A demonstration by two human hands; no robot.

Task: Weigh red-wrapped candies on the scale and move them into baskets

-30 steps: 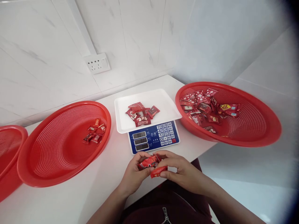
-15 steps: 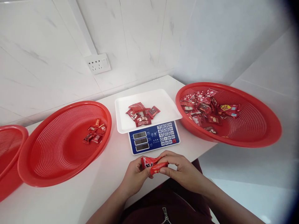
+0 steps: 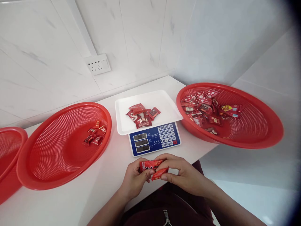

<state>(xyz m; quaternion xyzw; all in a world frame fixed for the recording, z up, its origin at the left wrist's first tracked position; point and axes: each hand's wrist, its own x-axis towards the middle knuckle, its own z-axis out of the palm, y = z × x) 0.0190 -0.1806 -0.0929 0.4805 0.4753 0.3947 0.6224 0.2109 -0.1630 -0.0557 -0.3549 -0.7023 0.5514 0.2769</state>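
Note:
My left hand [image 3: 134,179] and my right hand [image 3: 182,172] meet at the table's front edge, both pinched on red candy packets [image 3: 151,166] held between them. Just beyond stands a blue electronic scale [image 3: 155,139] whose white tray [image 3: 164,105] carries several red candy packets [image 3: 142,115]. On the right a large red mesh basket [image 3: 258,125] holds many packets. The red basket [image 3: 51,150] to the left holds a few packets [image 3: 95,135].
A third red basket [image 3: 9,153] is cut off at the far left. The white table [image 3: 94,191] ends just right of the scale, and the right basket overhangs it. A wall socket [image 3: 98,64] sits on the tiled wall behind.
My fingers have shifted the packets slightly between the two hands. Both hands stay in the same spot in front of the scale. Nothing else moved.

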